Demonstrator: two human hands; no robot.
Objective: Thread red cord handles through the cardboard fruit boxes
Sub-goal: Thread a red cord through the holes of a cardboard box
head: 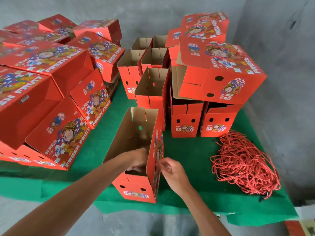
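An open red cardboard fruit box [136, 188] stands on end near the front of the green mat, its brown inside facing up. My left hand [139, 160] reaches down inside it against the printed right wall; its fingers are partly hidden. My right hand [170, 171] is outside that wall, fingers curled and pinching at the wall's surface where a red cord seems to enter; the cord itself is barely visible there. A heap of loose red cords [243, 164] lies on the mat to the right.
Several open boxes [151, 86] stand upright behind the one I work on. Closed boxes are piled at the left [56, 116] and stacked at the right rear [219, 77]. The green mat [187, 150] ends at a grey floor in front; grey walls enclose the back.
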